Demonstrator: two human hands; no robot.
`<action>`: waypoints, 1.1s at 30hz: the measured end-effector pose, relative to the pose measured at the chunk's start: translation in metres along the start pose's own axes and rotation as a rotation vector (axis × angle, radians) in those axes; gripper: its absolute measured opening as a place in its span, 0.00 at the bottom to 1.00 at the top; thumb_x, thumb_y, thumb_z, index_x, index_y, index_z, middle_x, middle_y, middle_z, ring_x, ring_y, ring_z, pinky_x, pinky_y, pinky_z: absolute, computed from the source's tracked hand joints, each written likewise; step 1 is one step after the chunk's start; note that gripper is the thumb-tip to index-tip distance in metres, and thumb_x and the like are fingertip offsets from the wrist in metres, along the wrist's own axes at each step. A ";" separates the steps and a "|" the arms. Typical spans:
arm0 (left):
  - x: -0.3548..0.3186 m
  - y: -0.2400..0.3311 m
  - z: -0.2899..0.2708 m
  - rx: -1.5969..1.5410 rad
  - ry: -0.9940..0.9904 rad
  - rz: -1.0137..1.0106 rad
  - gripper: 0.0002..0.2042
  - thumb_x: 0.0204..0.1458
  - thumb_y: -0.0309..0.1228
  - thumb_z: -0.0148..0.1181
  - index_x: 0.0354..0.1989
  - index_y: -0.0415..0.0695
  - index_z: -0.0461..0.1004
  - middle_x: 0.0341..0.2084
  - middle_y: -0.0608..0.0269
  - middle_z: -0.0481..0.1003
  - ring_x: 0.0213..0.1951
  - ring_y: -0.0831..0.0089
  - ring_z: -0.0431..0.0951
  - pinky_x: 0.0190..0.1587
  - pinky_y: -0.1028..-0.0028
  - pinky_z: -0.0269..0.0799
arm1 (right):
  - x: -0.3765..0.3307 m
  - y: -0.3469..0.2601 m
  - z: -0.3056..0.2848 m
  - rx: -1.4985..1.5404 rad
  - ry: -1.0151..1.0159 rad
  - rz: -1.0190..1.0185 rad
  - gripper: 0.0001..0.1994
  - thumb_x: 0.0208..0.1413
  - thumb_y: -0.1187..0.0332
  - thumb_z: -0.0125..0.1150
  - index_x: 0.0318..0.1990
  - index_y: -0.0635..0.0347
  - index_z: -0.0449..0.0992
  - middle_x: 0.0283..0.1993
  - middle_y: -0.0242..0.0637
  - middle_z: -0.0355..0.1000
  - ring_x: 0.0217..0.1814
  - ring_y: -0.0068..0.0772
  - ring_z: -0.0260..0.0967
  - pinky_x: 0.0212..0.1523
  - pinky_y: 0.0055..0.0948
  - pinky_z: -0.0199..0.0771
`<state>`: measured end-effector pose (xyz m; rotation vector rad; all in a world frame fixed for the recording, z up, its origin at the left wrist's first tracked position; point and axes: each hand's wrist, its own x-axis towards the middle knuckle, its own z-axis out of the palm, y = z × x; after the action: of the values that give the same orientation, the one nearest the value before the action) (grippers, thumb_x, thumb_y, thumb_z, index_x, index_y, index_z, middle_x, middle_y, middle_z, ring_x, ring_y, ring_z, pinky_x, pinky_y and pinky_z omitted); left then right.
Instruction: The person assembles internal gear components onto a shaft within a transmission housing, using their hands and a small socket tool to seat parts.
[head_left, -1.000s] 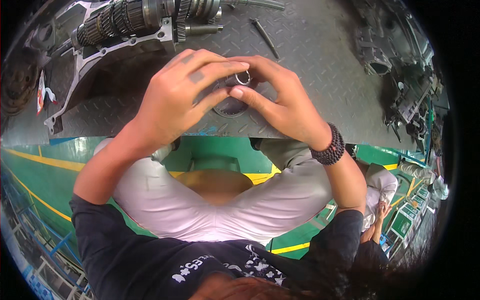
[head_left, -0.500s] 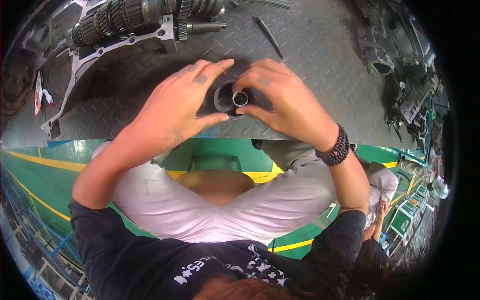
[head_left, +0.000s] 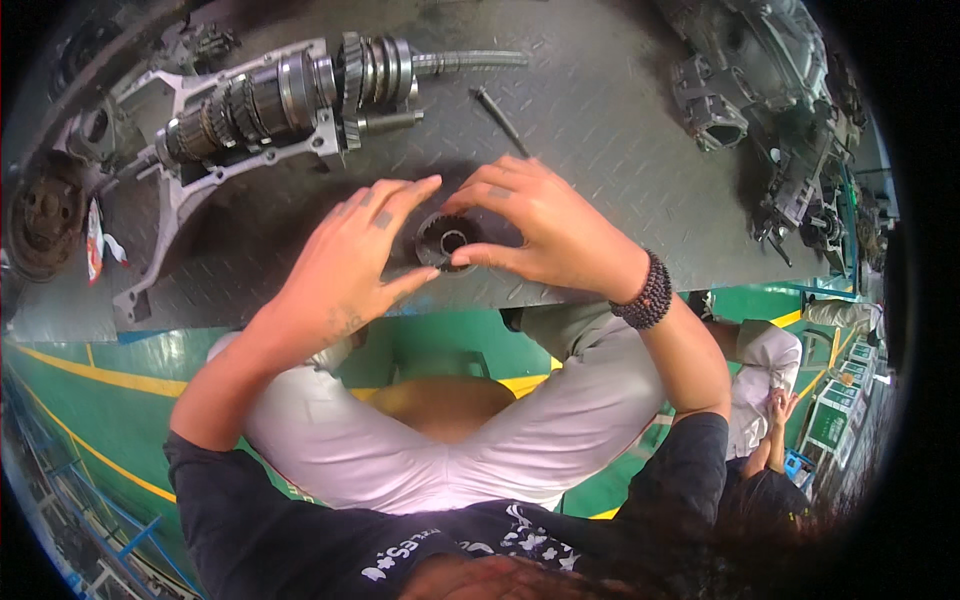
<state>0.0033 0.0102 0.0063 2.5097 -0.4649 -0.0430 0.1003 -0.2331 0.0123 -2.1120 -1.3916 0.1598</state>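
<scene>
Near the front of the tread-plate bench [head_left: 610,130], I see a small ring [head_left: 444,240] within a larger ring [head_left: 424,243], seemingly being seated; centring it looks the next need. Left hand [head_left: 350,242]: fingers parted; right hand [head_left: 555,225] (contact hidden): grip I can't tell. Green floor [head_left: 120,420] below.

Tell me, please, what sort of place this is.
Probably a mechanical workshop: there is a geared shaft, a tread-plate bench and a green floor with yellow lines.
</scene>
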 end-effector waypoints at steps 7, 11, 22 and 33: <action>0.000 0.004 0.004 -0.043 -0.056 0.013 0.41 0.51 0.42 0.74 0.73 0.49 0.62 0.62 0.52 0.69 0.62 0.50 0.71 0.66 0.56 0.68 | -0.003 0.017 0.007 -0.213 0.224 0.118 0.15 0.62 0.56 0.67 0.45 0.59 0.80 0.43 0.42 0.79 0.48 0.49 0.75 0.51 0.44 0.73; 0.005 0.014 0.014 0.091 -0.079 0.030 0.40 0.52 0.45 0.73 0.73 0.48 0.63 0.62 0.53 0.69 0.63 0.51 0.71 0.66 0.56 0.68 | -0.005 0.053 0.025 -0.572 0.345 0.514 0.19 0.62 0.55 0.65 0.48 0.63 0.78 0.44 0.46 0.79 0.51 0.49 0.77 0.54 0.46 0.74; 0.031 0.083 -0.042 0.401 0.026 0.154 0.28 0.57 0.42 0.70 0.64 0.44 0.73 0.55 0.50 0.78 0.56 0.51 0.78 0.60 0.59 0.72 | -0.010 0.088 0.035 -0.680 0.311 0.426 0.11 0.60 0.66 0.58 0.44 0.62 0.79 0.44 0.47 0.81 0.49 0.47 0.80 0.52 0.44 0.76; 0.034 0.005 -0.132 0.339 0.336 0.163 0.34 0.54 0.44 0.72 0.68 0.46 0.67 0.63 0.49 0.70 0.66 0.48 0.68 0.70 0.56 0.64 | -0.024 0.056 0.005 -0.722 0.162 0.377 0.10 0.54 0.63 0.62 0.31 0.61 0.76 0.29 0.47 0.79 0.33 0.53 0.78 0.42 0.49 0.74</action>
<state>0.0511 0.0665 0.1209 2.7193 -0.5703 0.5546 0.1322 -0.2668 -0.0266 -2.8868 -1.0248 -0.4219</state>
